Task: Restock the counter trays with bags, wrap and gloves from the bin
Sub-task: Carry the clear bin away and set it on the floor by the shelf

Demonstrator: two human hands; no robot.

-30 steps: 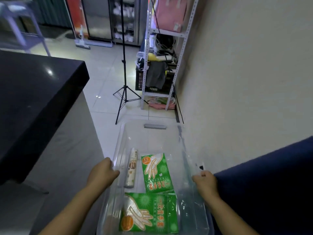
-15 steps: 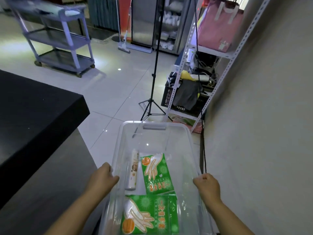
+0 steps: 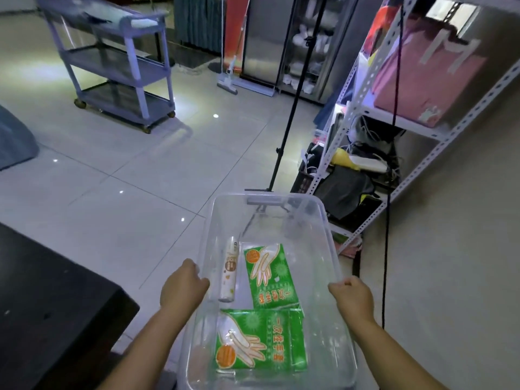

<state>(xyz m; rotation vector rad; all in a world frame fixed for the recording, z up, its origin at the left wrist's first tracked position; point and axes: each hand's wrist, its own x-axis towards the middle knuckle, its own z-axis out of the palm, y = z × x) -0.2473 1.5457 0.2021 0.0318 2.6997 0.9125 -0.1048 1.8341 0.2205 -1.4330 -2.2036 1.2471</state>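
Observation:
I hold a clear plastic bin (image 3: 323, 220) in front of me, above the tiled floor. My left hand (image 3: 183, 285) grips its left rim and my right hand (image 3: 351, 298) grips its right rim. Inside lie a white roll of wrap (image 3: 229, 270) along the left wall, a green pack of gloves (image 3: 270, 275) beside it, and a second green glove pack (image 3: 260, 340) nearer to me.
The dark counter's corner (image 3: 56, 305) is at lower left. A black tripod stand (image 3: 295, 108) and a white metal shelf rack (image 3: 394, 122) with a pink bag stand ahead on the right. A purple trolley (image 3: 118, 63) is far left. A plain wall runs along the right.
The view has swung left and lifted, so the counter slid down to the left and more floor and the trolley came into sight. Both hands keep their grip on the bin.

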